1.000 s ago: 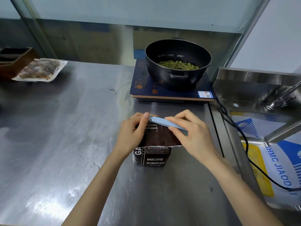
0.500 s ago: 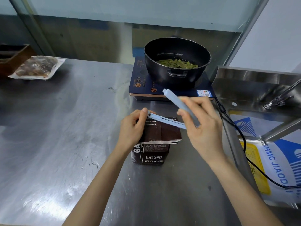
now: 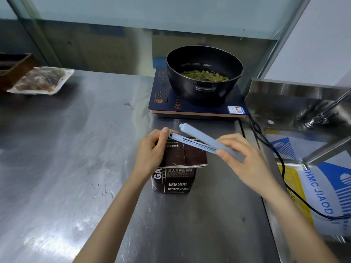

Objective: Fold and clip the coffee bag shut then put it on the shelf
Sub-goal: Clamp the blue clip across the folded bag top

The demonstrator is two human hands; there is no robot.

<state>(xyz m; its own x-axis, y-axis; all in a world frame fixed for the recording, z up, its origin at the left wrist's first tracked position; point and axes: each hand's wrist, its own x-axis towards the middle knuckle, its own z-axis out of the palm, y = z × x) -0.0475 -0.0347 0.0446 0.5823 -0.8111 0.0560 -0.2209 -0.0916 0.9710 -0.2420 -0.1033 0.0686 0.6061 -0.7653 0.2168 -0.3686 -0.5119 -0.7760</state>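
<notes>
A dark brown coffee bag (image 3: 176, 179) stands upright on the steel counter (image 3: 76, 149), its top folded over toward me. A long light-blue bag clip (image 3: 201, 142) lies across the fold, hinged open in a narrow V with its upper arm lifted. My left hand (image 3: 152, 150) grips the bag's folded top at the left, thumb against the clip's lower arm end. My right hand (image 3: 245, 158) pinches the clip's right, hinged end above the bag's right side. No shelf is in view.
A black pot (image 3: 204, 73) of green beans sits on a dark induction cooker (image 3: 190, 109) just behind the bag. Its black cable (image 3: 281, 168) runs along the right. A steel sink (image 3: 296, 103) lies right. A packet of food (image 3: 40, 80) and a brown tray (image 3: 13, 67) lie far left.
The clip was shut flat along the fold, then my right hand swung its upper arm open. That arm has since come down to a narrower angle over the fold.
</notes>
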